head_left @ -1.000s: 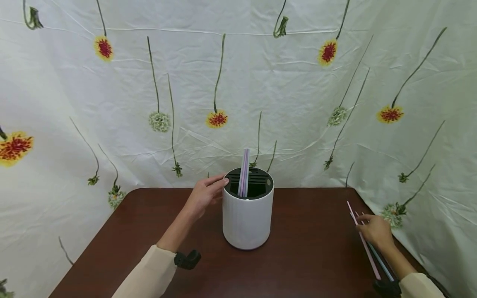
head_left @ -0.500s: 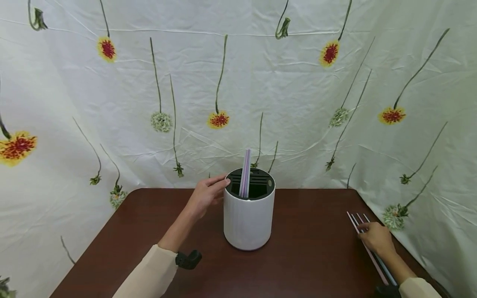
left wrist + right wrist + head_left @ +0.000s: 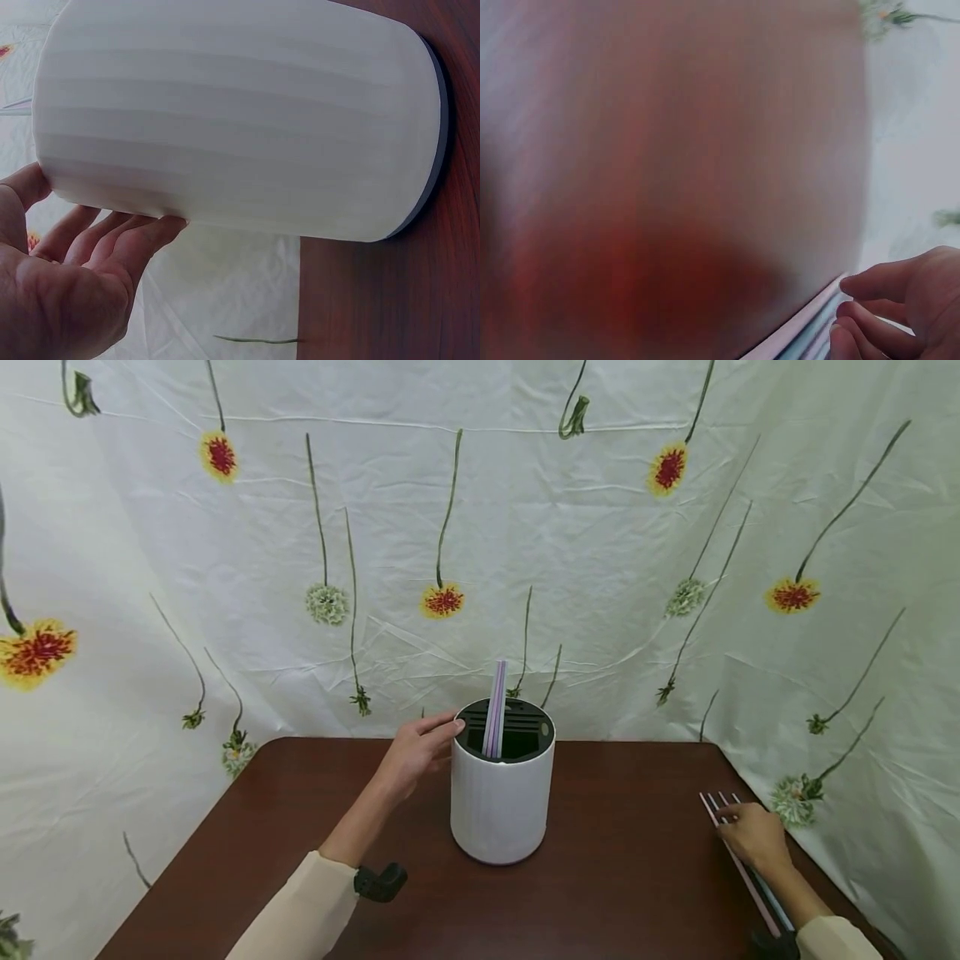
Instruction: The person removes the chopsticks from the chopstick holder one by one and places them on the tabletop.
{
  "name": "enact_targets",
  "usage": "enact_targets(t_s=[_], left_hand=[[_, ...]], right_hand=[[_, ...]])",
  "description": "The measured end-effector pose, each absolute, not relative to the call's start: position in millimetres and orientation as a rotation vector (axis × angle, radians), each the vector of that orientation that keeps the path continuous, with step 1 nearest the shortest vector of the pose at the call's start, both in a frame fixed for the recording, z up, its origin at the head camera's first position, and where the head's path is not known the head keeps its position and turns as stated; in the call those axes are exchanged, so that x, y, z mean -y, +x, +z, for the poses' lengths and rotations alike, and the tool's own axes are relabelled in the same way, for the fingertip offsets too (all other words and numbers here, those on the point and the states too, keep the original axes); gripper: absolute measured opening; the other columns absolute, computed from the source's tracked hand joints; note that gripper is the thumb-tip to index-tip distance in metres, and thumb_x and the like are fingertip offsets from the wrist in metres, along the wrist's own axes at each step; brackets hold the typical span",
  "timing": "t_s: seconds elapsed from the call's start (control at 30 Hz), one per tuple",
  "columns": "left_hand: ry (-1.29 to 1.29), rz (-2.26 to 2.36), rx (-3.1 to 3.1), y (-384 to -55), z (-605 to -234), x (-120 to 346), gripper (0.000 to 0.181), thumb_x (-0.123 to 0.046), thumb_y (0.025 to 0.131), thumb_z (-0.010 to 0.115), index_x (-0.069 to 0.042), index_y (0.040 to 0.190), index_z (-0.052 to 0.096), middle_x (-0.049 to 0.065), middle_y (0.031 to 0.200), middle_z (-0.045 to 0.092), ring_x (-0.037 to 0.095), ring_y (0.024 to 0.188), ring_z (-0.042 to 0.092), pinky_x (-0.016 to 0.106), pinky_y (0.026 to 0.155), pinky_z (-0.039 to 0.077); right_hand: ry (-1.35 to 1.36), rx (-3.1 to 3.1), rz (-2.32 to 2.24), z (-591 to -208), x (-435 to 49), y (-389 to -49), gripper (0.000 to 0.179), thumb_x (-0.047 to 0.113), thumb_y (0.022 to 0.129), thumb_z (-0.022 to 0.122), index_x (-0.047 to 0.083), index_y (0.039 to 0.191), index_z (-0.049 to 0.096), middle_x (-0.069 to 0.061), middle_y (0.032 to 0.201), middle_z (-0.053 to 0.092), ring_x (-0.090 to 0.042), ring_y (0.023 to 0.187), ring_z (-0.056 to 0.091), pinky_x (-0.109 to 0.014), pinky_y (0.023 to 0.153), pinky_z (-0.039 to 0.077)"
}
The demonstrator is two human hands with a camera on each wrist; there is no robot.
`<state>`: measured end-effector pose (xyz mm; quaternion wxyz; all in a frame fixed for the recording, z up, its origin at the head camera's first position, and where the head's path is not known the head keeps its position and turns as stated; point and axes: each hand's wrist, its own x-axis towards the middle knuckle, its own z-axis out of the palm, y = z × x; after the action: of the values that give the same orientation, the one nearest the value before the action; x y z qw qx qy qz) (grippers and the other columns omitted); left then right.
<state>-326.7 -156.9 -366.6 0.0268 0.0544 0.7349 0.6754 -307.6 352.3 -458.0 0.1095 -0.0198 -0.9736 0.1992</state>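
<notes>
A white cylindrical holder (image 3: 501,810) with a dark slotted top stands upright on the table. Several pink and lilac chopsticks (image 3: 494,714) stick up from its opening. My left hand (image 3: 417,750) steadies it, thumb at the rim and fairly straight fingers against the side, as the left wrist view also shows. At the table's right, my right hand (image 3: 756,837) has its bent fingers and thumb on several pastel chopsticks (image 3: 752,887). Their thin tips fan out past the fingers. In the right wrist view, pink and bluish chopsticks (image 3: 806,330) run up to the fingertips.
The dark reddish-brown table (image 3: 615,860) has rounded far corners. White cloth (image 3: 600,552) printed with flowers hangs behind it and down the right side, close to my right hand. A black wrist device (image 3: 380,882) sits on my left wrist.
The pink chopstick on the right has slid back toward me, so its tip lies nearly level with the others. My right hand has shifted slightly toward me; the left hand and holder stay put.
</notes>
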Motion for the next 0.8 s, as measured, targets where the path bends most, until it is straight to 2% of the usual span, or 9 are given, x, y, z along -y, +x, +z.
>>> enact_targets(t_s=[0.1, 0.2, 0.27, 0.37, 0.53, 0.6, 0.8], left_hand=[[0.165, 2.093, -2.268, -327.0, -366.7, 157.2, 0.056, -0.038, 0.097, 0.069, -0.016, 0.147, 0.056, 0.012, 0.153, 0.051, 0.033, 0.137, 0.054, 0.057, 0.111, 0.043], [0.170, 2.102, -2.256, -327.1, -366.8, 157.4, 0.056, -0.037, 0.097, 0.069, -0.016, 0.147, 0.056, 0.012, 0.153, 0.051, 0.034, 0.136, 0.054, 0.057, 0.111, 0.044], [0.175, 2.105, -2.248, -327.1, -366.7, 157.3, 0.056, -0.037, 0.097, 0.069, -0.016, 0.147, 0.056, 0.012, 0.153, 0.051, 0.034, 0.137, 0.054, 0.056, 0.111, 0.044], [0.175, 2.095, -2.261, -326.9, -366.5, 157.6, 0.056, -0.039, 0.097, 0.069, -0.017, 0.147, 0.056, 0.011, 0.153, 0.051, 0.033, 0.137, 0.054, 0.057, 0.111, 0.043], [0.168, 2.091, -2.264, -326.4, -366.5, 157.9, 0.056, -0.039, 0.097, 0.069, -0.017, 0.147, 0.056, 0.011, 0.153, 0.052, 0.033, 0.136, 0.054, 0.058, 0.112, 0.043], [0.165, 2.095, -2.257, -326.2, -366.5, 157.6, 0.056, -0.039, 0.097, 0.069, -0.017, 0.147, 0.056, 0.011, 0.152, 0.052, 0.034, 0.137, 0.054, 0.058, 0.112, 0.042], [0.166, 2.112, -2.245, -325.7, -366.7, 156.6, 0.055, -0.037, 0.097, 0.069, -0.016, 0.146, 0.057, 0.013, 0.151, 0.053, 0.034, 0.136, 0.055, 0.058, 0.111, 0.043]], right_hand=[[0.027, 2.745, 0.646, -438.7, -329.5, -312.8, 0.029, 0.007, 0.091, 0.065, -0.011, 0.113, 0.071, -0.031, 0.095, 0.073, -0.021, 0.053, 0.059, -0.033, 0.047, 0.041], [0.106, 2.615, 0.730, -409.1, -298.1, -317.5, 0.027, 0.006, 0.090, 0.066, -0.008, 0.112, 0.073, -0.026, 0.089, 0.075, -0.020, 0.051, 0.059, -0.032, 0.047, 0.043], [0.136, 2.571, 0.815, -386.7, -274.5, -319.7, 0.026, 0.007, 0.090, 0.067, -0.005, 0.112, 0.074, -0.023, 0.090, 0.076, -0.024, 0.058, 0.067, -0.034, 0.051, 0.049], [0.171, 2.550, 0.991, -356.5, -236.9, -322.0, 0.026, 0.011, 0.093, 0.068, 0.000, 0.115, 0.074, -0.020, 0.098, 0.077, -0.031, 0.079, 0.075, -0.038, 0.065, 0.058], [0.279, 2.517, 1.332, -322.4, -177.8, -320.2, 0.028, 0.017, 0.097, 0.068, 0.004, 0.121, 0.073, -0.020, 0.109, 0.076, -0.032, 0.091, 0.076, -0.046, 0.084, 0.061], [0.321, 2.501, 1.418, -313.9, -157.4, -318.0, 0.027, 0.018, 0.097, 0.068, 0.006, 0.121, 0.073, -0.019, 0.112, 0.075, -0.031, 0.093, 0.076, -0.047, 0.087, 0.060], [0.433, 2.452, 1.548, -300.7, -106.5, -312.3, 0.024, 0.015, 0.095, 0.070, 0.007, 0.118, 0.075, -0.017, 0.110, 0.076, -0.030, 0.090, 0.076, -0.043, 0.084, 0.061]])
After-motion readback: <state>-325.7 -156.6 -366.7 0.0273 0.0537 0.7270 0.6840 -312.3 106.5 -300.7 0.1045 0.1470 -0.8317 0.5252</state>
